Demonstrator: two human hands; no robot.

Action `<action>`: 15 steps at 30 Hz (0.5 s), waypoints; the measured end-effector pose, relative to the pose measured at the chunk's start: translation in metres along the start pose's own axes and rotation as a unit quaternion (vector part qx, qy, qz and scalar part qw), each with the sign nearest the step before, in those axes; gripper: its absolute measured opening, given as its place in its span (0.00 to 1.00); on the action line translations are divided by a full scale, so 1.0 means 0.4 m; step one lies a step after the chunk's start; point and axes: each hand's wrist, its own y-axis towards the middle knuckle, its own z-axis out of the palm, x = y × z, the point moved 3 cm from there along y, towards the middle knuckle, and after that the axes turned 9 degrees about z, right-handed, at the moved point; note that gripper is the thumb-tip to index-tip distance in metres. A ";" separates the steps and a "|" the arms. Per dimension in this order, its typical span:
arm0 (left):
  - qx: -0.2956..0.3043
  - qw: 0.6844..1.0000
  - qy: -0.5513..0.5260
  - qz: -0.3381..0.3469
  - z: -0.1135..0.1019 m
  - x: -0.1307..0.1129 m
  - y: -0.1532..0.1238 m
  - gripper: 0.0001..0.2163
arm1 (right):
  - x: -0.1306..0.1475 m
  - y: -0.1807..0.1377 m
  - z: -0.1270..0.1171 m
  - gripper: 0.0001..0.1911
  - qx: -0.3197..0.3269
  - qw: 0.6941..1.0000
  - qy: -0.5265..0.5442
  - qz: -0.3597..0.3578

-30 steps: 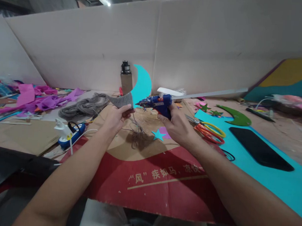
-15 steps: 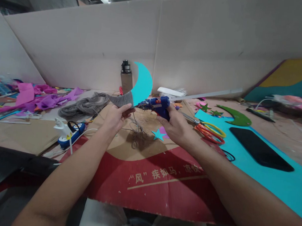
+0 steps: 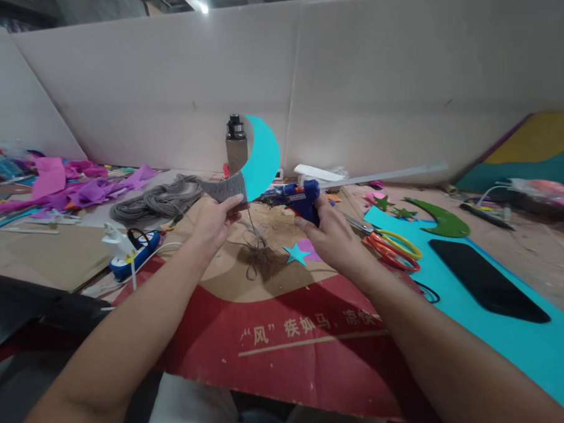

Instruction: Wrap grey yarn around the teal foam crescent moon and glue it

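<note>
Crescent cutout (image 3: 266, 154): bright turquoise, lower end banded in grey yarn (image 3: 230, 188). Glue gun (image 3: 305, 203): deep blue. Star cutout (image 3: 295, 254): turquoise. Yarn skein (image 3: 154, 201): grey. Scraps (image 3: 93, 194): magenta, violet. Scissor handles (image 3: 379, 243): orange-red and yellow. Second crescent (image 3: 445, 223): green. Phone (image 3: 487, 280): plain black. Cardboard (image 3: 298, 368): red and tan, tan Chinese lettering, tan underline.

Matt crescent (image 3: 264, 158), rough fibrous yarn (image 3: 232, 187), plastic glue gun (image 3: 305, 199)

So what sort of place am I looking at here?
Probably a craft workspace, though I can't tell whether it's a studio or a classroom. The signs are the glue gun, the turquoise crescent partly wrapped in grey yarn, and the scissors.
</note>
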 end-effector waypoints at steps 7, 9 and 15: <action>0.015 0.999 0.011 0.034 0.008 -0.002 -0.002 0.12 | -0.116 0.062 0.039 0.05 0.109 0.956 0.079 0.260; 0.032 0.999 0.007 0.026 0.015 -0.004 -0.007 0.12 | -0.145 0.082 0.044 0.06 0.104 0.958 0.044 0.265; 0.053 0.998 -0.024 -0.027 0.040 -0.010 -0.034 0.10 | -0.114 0.078 0.033 0.14 -0.068 0.990 -0.044 0.112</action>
